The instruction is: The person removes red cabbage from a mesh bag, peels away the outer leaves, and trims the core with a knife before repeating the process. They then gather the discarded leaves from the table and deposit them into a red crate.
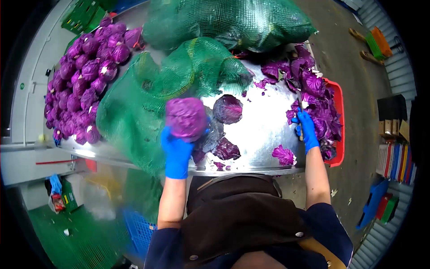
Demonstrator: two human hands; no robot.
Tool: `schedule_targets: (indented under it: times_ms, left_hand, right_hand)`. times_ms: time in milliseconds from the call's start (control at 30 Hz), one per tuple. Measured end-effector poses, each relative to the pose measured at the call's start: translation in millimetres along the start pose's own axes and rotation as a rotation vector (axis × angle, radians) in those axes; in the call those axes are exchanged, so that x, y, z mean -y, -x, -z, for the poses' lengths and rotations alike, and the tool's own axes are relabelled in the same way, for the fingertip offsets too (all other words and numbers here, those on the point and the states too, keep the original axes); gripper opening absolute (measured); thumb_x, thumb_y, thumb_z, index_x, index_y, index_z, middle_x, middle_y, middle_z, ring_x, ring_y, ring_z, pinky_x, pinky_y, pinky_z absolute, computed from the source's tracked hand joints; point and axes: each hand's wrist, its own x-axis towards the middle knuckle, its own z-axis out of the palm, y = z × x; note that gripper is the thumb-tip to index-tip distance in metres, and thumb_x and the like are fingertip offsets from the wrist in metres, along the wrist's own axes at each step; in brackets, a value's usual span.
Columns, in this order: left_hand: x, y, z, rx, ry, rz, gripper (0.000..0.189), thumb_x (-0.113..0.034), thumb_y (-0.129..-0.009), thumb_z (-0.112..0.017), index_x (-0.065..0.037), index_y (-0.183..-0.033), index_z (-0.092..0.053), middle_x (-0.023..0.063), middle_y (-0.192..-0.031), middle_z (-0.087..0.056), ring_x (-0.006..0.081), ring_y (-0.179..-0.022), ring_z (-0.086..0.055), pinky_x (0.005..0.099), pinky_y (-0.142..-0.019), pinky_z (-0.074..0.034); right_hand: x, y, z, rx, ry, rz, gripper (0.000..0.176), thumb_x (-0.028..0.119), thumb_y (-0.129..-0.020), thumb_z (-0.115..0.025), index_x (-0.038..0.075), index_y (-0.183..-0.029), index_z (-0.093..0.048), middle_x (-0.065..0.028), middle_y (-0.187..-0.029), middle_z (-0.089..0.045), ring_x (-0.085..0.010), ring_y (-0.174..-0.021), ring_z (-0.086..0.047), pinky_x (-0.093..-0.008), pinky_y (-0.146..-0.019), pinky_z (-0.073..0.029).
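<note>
Tabletop (pixel 264 134): cabbage heads (pixel 80 85) heaped leftmost, apparently kept aside.
Crate (pixel 341 130): at right edge, seemingly catching leaves (pixel 313 83).
Cabbage (pixel 186 119): cupped in left hand (pixel 176 154) for support.
Knife (pixel 300 101): right hand (pixel 306 127) grips it, blade toward far edge.

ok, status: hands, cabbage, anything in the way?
Left hand holding cabbage. Right hand on knife, blade away from cabbage. Green net and loose leaves cluttering table around cabbage.
</note>
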Motion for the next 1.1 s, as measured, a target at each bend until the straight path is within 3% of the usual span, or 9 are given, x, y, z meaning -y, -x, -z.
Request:
schedule_targets:
  times_ms: [200, 367, 600, 767, 800, 867, 967, 1000, 1100]
  left_hand:
    - [-73.5, 16.2, -5.7, -0.007, -0.164, -0.132, 0.078, -0.048, -0.084, -0.050, -0.014, -0.149, -0.024, 0.0198, -0.152, -0.025, 0.0505, -0.135, -0.028, 0.0679, -0.103, -0.029]
    - [-148.2, -5.4, -15.9, 0.019, -0.035, -0.394, 0.075, -0.051, -0.086, -0.047, -0.016, -0.149, -0.026, 0.0161, -0.154, -0.024, 0.0499, -0.137, -0.024, 0.0642, -0.108, -0.025]
    - [-320.5, -79.8, 3.0, -0.156, -0.045, -0.621, 0.076, -0.045, -0.085, -0.056, -0.012, -0.148, -0.027, 0.0159, -0.154, -0.023, 0.0418, -0.140, -0.022, 0.0642, -0.111, -0.021]
    - [-426.4, -111.0, 10.3, 0.078, -0.103, -0.765, 0.076, -0.048, -0.088, -0.055, -0.009, -0.147, -0.026, 0.0125, -0.154, -0.024, 0.0396, -0.140, -0.023, 0.0587, -0.113, -0.022]
    - [-411.0, -109.9, -13.7, -0.233, -0.376, -0.973, 0.072, -0.046, -0.089, -0.055, -0.008, -0.145, -0.031, 0.0111, -0.153, -0.026, 0.0378, -0.139, -0.025, 0.0573, -0.113, -0.024]
    - [-431.4, -112.5, 43.5, -0.496, -1.129, -0.851, 0.064, -0.042, -0.095, -0.047, -0.007, -0.146, -0.030, 0.0102, -0.150, -0.031, 0.0317, -0.137, -0.031, 0.0500, -0.109, -0.032]
    - [-419.8, -113.0, 121.1, -0.697, -1.914, -0.742, 0.091, -0.045, -0.077, -0.074, 0.004, -0.142, -0.032, 0.0222, -0.124, -0.058, 0.0320, -0.109, -0.060, 0.0391, -0.091, -0.047]
    - [-388.6, -92.4, 100.4, -0.939, -2.228, -0.349, 0.108, -0.058, -0.070, -0.074, 0.005, -0.144, -0.028, 0.0277, -0.125, -0.056, 0.0382, -0.114, -0.057, 0.0425, -0.094, -0.046]
    - [-389.7, -97.7, 148.1, -0.709, -2.288, -0.110, 0.054, -0.040, -0.072, -0.074, 0.002, -0.104, -0.063, 0.0197, -0.093, -0.067, 0.0301, -0.083, -0.064, 0.0407, -0.077, -0.049]
  right_hand:
    - [37.7, -31.1, 93.2, -0.106, 0.075, -0.157, 0.025, 0.048, -0.088, -0.061, 0.023, -0.092, -0.060, 0.0007, -0.064, -0.057, -0.0093, -0.035, -0.033, -0.0252, -0.034, -0.026]
    - [33.2, -71.9, 108.6, -0.638, 0.044, 0.257, 0.028, 0.042, -0.089, -0.062, 0.015, -0.082, -0.057, 0.0007, -0.063, -0.055, -0.0087, -0.038, -0.036, -0.0258, -0.035, -0.027]
    - [24.3, -2.1, -34.2, -0.240, 0.133, 0.238, 0.031, 0.035, -0.090, -0.064, 0.010, -0.109, -0.065, -0.0036, -0.077, -0.065, -0.0081, -0.037, -0.038, -0.0253, -0.034, -0.027]
    - [40.1, 53.0, -84.4, -0.188, 0.242, 0.185, 0.028, 0.030, -0.093, -0.061, 0.009, -0.111, -0.065, -0.0054, -0.082, -0.066, -0.0062, -0.040, -0.039, -0.0229, -0.036, -0.029]
    - [41.1, 60.9, -91.0, -0.169, 0.258, 0.183, 0.028, 0.029, -0.093, -0.061, 0.008, -0.111, -0.065, -0.0055, -0.082, -0.067, -0.0061, -0.040, -0.039, -0.0228, -0.036, -0.029]
    - [47.1, 77.9, -107.7, -0.146, 0.275, 0.158, 0.027, 0.028, -0.093, -0.060, 0.008, -0.111, -0.065, -0.0059, -0.083, -0.067, -0.0056, -0.040, -0.040, -0.0226, -0.037, -0.029]
    - [44.4, 88.4, -131.2, -0.075, 0.262, 0.137, 0.027, 0.026, -0.092, -0.061, 0.007, -0.112, -0.064, -0.0060, -0.084, -0.067, -0.0054, -0.041, -0.041, -0.0221, -0.037, -0.029]
    - [47.6, 91.2, -143.9, -0.053, 0.278, 0.140, 0.027, 0.025, -0.092, -0.061, 0.007, -0.112, -0.065, -0.0054, -0.084, -0.067, -0.0050, -0.041, -0.040, -0.0219, -0.038, -0.029]
    - [75.9, 97.4, -196.2, 0.043, 0.322, 0.229, 0.026, 0.022, -0.091, -0.063, 0.006, -0.112, -0.065, -0.0037, -0.089, -0.068, -0.0046, -0.047, -0.045, -0.0206, -0.041, -0.030]
